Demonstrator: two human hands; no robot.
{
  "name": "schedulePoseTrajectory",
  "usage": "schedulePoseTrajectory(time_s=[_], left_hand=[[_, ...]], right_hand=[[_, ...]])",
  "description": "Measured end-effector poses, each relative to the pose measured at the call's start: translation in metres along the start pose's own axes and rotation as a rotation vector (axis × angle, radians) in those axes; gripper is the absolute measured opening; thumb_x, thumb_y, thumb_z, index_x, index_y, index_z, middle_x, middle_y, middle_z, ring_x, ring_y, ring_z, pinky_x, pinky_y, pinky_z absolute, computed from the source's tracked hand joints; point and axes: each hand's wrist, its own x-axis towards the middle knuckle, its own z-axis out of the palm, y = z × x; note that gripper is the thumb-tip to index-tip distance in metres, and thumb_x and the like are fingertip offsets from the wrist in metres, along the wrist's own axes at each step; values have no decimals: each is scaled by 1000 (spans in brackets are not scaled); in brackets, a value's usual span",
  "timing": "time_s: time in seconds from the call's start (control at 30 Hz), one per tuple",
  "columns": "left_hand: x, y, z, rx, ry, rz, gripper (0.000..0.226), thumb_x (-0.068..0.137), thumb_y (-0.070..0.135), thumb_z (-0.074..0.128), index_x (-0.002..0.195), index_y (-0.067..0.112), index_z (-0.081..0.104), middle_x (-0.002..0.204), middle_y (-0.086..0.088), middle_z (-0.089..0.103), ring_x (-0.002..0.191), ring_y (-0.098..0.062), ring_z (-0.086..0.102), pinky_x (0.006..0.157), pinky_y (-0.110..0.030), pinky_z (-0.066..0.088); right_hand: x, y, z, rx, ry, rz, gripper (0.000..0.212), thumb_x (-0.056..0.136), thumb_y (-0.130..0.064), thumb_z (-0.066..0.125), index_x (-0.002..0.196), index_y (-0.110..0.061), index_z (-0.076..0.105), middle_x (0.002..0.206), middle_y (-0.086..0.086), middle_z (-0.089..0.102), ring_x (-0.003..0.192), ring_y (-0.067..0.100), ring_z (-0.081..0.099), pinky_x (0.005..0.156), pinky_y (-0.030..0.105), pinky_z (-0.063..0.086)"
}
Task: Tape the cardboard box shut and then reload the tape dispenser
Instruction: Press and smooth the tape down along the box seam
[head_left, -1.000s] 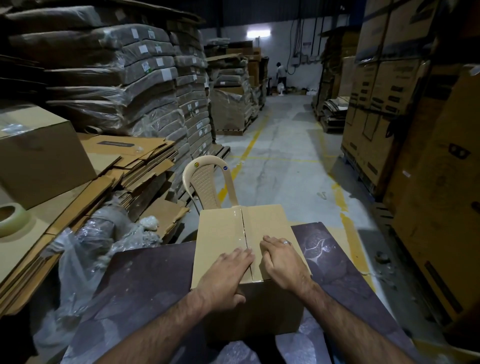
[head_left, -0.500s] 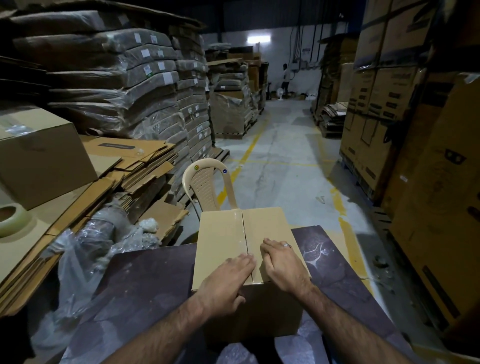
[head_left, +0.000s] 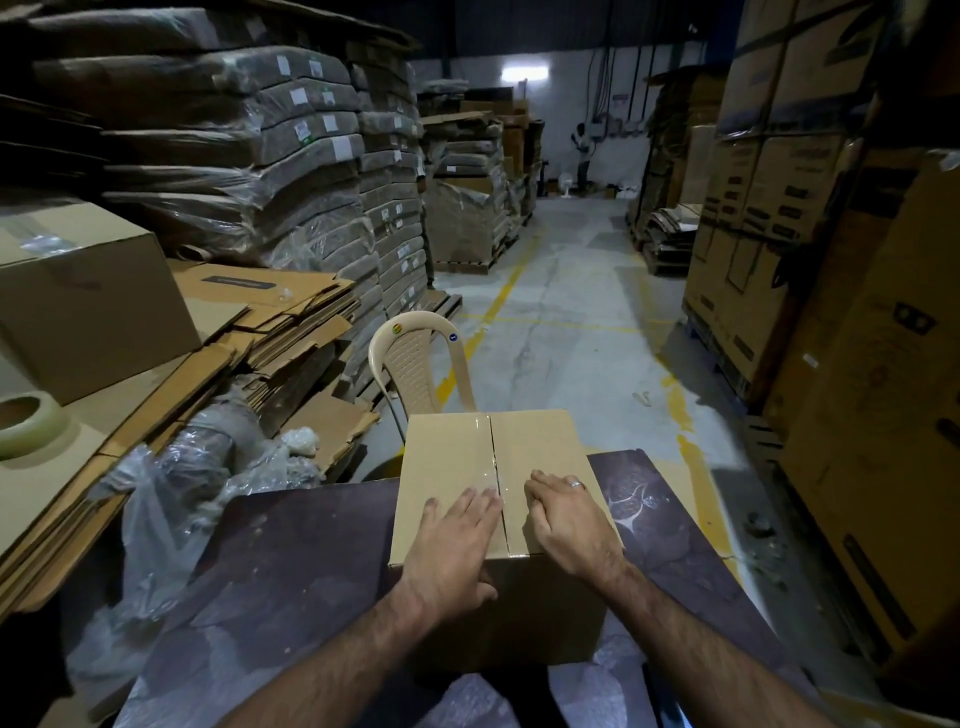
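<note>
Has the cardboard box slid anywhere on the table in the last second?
No. The cardboard box keeps its place against the plastic chair behind it and the far edge of the table.

Single head view, forward and down, close over the cardboard box (head_left: 447, 457)

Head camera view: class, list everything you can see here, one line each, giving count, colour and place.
cardboard box: one, tan, on table, clear-taped seam
table: one, dark marbled, under box
plastic chair: one, beige, behind box
tape roll: one, pale, far left on flat cardboard
flattened cardboard: one stack, brown, left of chair
wrapped bundles: many, grey-brown, rear left
plastic wrap: one heap, clear, left of table
stacked cartons: several, brown, right side
left hand: one, flat on box top, left of seam
right hand: one, ringed, flat on box top, right of seam
</note>
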Motion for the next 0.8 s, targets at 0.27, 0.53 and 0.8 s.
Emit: schedulePoseTrajectory(time_s=[0.27,0.53,0.8], left_hand=[[-2,-1,-2,-8,31,-11,100,83,40,69,153,13,2,163,-6,5,149,-25,3,121,-44,7],[-3,-10,3,-45,10,-32,102,82,46,69,153,16,2,163,-4,-1,150,-22,0,122,-42,8],[-3,-11,3,11,6,-2,107,79,36,74,152,12,0,163,-9,1,149,-26,4,122,-42,11]], right_hand=[[-17,-12,-8,-8,-75,-216,46,90,-24,34,130,-10,53,140,9,50,126,22,46,108,30,28],[-21,-7,-10,-17,-99,-279,49,92,-40,34,131,-15,51,143,7,46,124,21,45,106,31,28],[-20,1,-1,-159,-124,-369,65,81,-56,47,130,-14,52,136,10,53,113,27,56,98,39,44]])
